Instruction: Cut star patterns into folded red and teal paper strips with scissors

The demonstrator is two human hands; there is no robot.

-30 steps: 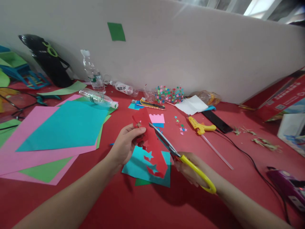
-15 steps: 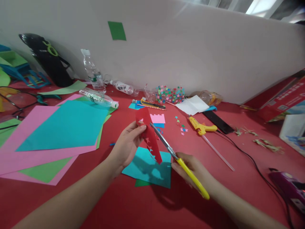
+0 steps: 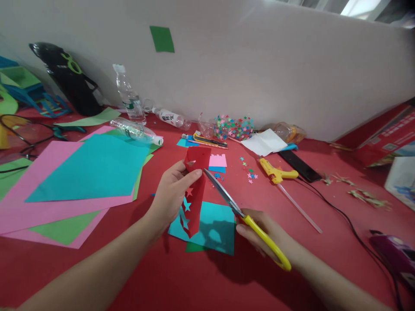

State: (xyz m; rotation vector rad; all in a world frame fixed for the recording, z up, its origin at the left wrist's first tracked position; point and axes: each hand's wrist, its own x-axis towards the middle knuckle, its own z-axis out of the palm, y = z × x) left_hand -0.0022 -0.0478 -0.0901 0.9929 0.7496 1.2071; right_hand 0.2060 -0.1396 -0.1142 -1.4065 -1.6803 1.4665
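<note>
Left hand pinches the red paper above the surface, long axis toward the far edge; right hand — grip closed round the scissors — aims their tips at its right edge, perhaps touching.

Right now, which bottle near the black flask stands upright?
The bottle just right of the flask; the bottle on the papers and the white-labelled bottle lie on their sides.
</note>
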